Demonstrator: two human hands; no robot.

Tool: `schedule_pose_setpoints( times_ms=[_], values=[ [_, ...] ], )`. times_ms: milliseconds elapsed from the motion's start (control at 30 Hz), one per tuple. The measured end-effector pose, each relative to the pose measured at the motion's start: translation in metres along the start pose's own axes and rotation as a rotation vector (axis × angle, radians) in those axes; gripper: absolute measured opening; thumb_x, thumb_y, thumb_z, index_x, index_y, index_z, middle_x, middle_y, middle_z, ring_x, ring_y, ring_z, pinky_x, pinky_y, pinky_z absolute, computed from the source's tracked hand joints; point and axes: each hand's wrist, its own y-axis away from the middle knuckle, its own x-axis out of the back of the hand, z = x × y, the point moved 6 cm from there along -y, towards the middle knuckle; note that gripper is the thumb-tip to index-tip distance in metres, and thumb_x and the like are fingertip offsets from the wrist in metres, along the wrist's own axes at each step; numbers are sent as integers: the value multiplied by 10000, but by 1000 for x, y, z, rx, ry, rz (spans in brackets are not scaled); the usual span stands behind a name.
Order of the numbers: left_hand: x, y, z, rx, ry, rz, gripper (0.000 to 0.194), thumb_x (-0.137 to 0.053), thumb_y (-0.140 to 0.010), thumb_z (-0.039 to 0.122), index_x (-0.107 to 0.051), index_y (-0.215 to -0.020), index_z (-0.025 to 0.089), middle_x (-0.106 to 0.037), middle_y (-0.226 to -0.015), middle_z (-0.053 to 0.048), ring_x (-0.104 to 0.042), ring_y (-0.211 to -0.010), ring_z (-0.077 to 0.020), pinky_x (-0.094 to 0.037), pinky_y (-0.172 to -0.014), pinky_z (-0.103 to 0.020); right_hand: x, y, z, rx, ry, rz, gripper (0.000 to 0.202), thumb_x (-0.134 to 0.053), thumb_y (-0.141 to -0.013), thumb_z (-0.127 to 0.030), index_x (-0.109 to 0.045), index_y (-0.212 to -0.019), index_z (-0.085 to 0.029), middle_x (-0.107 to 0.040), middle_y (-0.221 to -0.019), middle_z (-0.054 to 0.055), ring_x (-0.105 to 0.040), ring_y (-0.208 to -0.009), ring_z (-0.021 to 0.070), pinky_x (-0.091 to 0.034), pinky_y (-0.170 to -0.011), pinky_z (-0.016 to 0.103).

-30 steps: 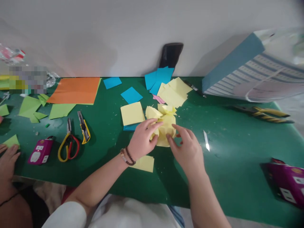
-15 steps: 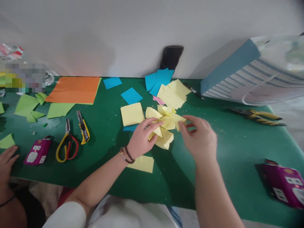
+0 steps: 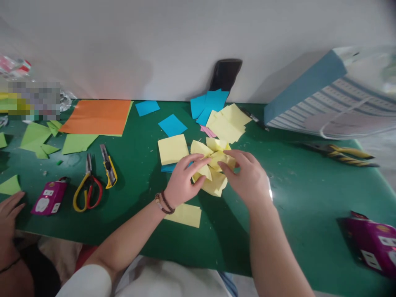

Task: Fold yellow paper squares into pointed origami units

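A yellow folded-paper flower (image 3: 214, 184) with several spread petals lies on the green table (image 3: 130, 222), between my two hands. My left hand (image 3: 183, 182), with a beaded bracelet at the wrist, holds the flower's left petals between thumb and fingers. From the other side, my right hand (image 3: 250, 178) closes thumb and fingers around a right-hand petal, which they partly cover. A yellow note pad (image 3: 173, 149) sits just beyond my left hand, partly over blue paper (image 3: 168, 168). Nearer me, a yellow paper strip (image 3: 186, 215) lies partly behind my left wrist.
Scissors (image 3: 88, 185), a yellow cutter (image 3: 109, 167) and a purple box (image 3: 50, 198) lie left, near another person's hand (image 3: 9, 208). Orange paper (image 3: 96, 117) lies behind. Loose yellow sheets (image 3: 229, 123), a phone (image 3: 227, 74), a bag (image 3: 309, 95) and pliers (image 3: 343, 154) are beyond or right.
My right hand has moved left, closer to the flower's centre, and the right petal has swung inward with it. The left hand stays almost where it was.
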Motion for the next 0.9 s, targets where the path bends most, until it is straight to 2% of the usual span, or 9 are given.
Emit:
schedule_pose_setpoints(
  times_ms=[133,233,367,500,633,700,767,833,900],
  values=[
    [4,0,-2,17,11,42,408,-551,-872,158,-516,-1269,246,-571,-1235,-95,-540,-1195,-223,-494,-1018,-441,1,0,1,-1,-40,51,306,-556,-858,-407,-654,-1085,-227,-659,-1106,96,-562,-665,167,-487,-633,342],
    [8,-2,-2,25,14,76,371,-544,-887,194,-526,-1253,245,-582,-1230,-92,-547,-1185,-221,-500,-1011,-440,7,1,6,-50,-48,88,302,-535,-868,-415,-661,-1068,-227,-668,-1008,82,-525,-619,151,-488,-639,340],
    [17,-5,1,9,15,118,333,-520,-902,194,-538,-1233,223,-597,-1208,-96,-558,-1170,-212,-509,-1003,-424,21,4,15,-143,-43,172,295,-481,-864,-337,-667,-1065,-226,-641,-869,70,-529,-625,171,-485,-642,358],
    [33,-9,7,22,-29,152,293,-483,-934,218,-546,-1220,222,-609,-1200,-94,-565,-1168,-215,-516,-994,-429,36,8,18,-187,-46,239,301,-449,-831,-258,-677,-1026,-245,-642,-863,80,-546,-636,199,-486,-662,391],
    [54,-6,17,38,-56,152,296,-502,-932,218,-555,-1223,238,-617,-1198,-77,-572,-1158,-213,-514,-996,-417,45,10,17,-177,-40,296,281,-458,-818,-261,-693,-972,-252,-649,-827,64,-535,-612,193,-481,-629,375],
    [63,0,20,69,-62,152,298,-518,-922,194,-565,-1213,234,-619,-1191,-77,-573,-1153,-210,-507,-1004,-412,44,5,20,-183,-42,277,271,-472,-817,-278,-701,-960,-252,-654,-824,59,-531,-602,185,-478,-626,367],
    [69,9,21,108,-74,165,290,-524,-917,178,-576,-1198,229,-623,-1181,-76,-577,-1145,-208,-504,-1006,-411,38,-9,26,-192,-48,204,266,-494,-816,-303,-709,-963,-246,-661,-828,64,-534,-593,177,-473,-631,362],
    [71,21,22,132,-89,159,288,-522,-917,179,-582,-1193,233,-626,-1178,-73,-581,-1141,-209,-509,-999,-414,28,-30,33,-189,-34,90,285,-528,-806,-328,-713,-999,-230,-664,-816,72,-536,-586,172,-466,-633,357],
    [69,33,21,147,-92,133,294,-519,-916,180,-586,-1196,240,-628,-1179,-69,-582,-1141,-208,-514,-991,-409,11,-56,36,-120,28,-112,327,-561,-784,-328,-709,-1053,-215,-665,-842,77,-550,-621,178,-462,-631,349]
  ],
)
